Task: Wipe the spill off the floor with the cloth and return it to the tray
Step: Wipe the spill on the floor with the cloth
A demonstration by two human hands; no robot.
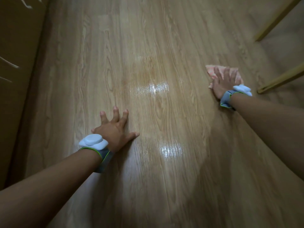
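A pink cloth [212, 70] lies flat on the wooden floor at the right, blurred by motion. My right hand [223, 83] presses down on it with fingers spread. My left hand [115, 129] rests flat on the bare floor at the lower left, fingers apart, holding nothing. Between the two hands the floor shows a wet, shiny patch [158, 88] and a second glossy spot [169, 150] nearer to me. No tray is in view.
Wooden furniture legs [279, 79] stand at the right, close beyond the cloth, with another leg [278, 18] at the top right. A brown door or cabinet front [14, 63] runs along the left edge. Both wrists carry grey bands with white trackers.
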